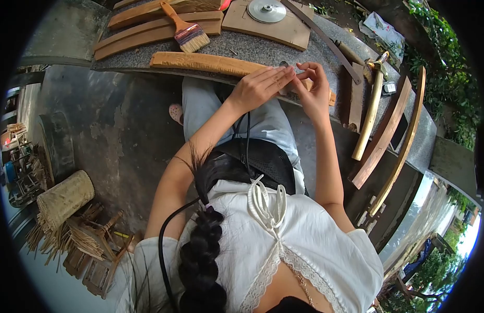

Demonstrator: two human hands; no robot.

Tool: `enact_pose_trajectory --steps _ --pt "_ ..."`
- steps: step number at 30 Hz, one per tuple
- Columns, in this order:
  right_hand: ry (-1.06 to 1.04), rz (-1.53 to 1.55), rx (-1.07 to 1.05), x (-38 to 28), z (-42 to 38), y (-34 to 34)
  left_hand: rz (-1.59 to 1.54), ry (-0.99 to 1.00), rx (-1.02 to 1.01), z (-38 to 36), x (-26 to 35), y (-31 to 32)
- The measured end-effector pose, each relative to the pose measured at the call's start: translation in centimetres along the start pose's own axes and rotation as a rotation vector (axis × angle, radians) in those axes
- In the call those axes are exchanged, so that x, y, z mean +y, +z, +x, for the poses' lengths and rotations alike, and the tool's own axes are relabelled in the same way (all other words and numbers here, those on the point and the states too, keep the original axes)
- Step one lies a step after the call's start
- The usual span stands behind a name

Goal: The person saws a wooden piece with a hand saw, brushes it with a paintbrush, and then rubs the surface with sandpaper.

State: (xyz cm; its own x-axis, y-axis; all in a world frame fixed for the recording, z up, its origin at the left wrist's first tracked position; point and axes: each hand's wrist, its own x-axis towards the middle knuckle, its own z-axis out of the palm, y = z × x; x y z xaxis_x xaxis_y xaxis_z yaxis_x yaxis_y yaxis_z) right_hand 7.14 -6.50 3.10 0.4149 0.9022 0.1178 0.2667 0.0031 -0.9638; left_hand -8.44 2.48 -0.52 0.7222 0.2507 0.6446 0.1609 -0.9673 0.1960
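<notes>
Above a long wooden strip point(210, 63) at the near edge of the stone table, my two hands meet. My left hand point(260, 87) has its fingers stretched out close together, their tips at the other hand's fingertips. My right hand point(314, 91) is closed, its thumb and fingers pinched together near those tips; whatever it pinches is too small to make out. A small round greyish thing point(283, 64) shows just beyond the fingertips. The strip passes under both hands, and its right end shows beside my right wrist.
On the stone table point(140, 55) lie a brush point(185, 30), wooden boards point(158, 32), a metal disc point(266, 10) on a flat board, a metal ruler point(323, 39), a hammer point(371, 109) and curved strips point(385, 135) at the right. A woven roll point(66, 199) is lower left.
</notes>
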Motion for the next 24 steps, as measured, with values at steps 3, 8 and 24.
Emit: enact_pose_trajectory --steps 3,8,24 --pt "-0.085 -0.071 0.12 -0.5 0.3 0.0 -0.075 -0.013 0.068 0.1 -0.2 0.4" --pt "-0.022 -0.064 0.253 0.7 0.7 -0.6 -0.055 -0.02 -0.007 -0.4 -0.1 -0.9" --pt "-0.147 -0.468 0.23 0.1 0.1 0.5 0.138 -0.462 -0.016 -3.5 0.1 -3.6"
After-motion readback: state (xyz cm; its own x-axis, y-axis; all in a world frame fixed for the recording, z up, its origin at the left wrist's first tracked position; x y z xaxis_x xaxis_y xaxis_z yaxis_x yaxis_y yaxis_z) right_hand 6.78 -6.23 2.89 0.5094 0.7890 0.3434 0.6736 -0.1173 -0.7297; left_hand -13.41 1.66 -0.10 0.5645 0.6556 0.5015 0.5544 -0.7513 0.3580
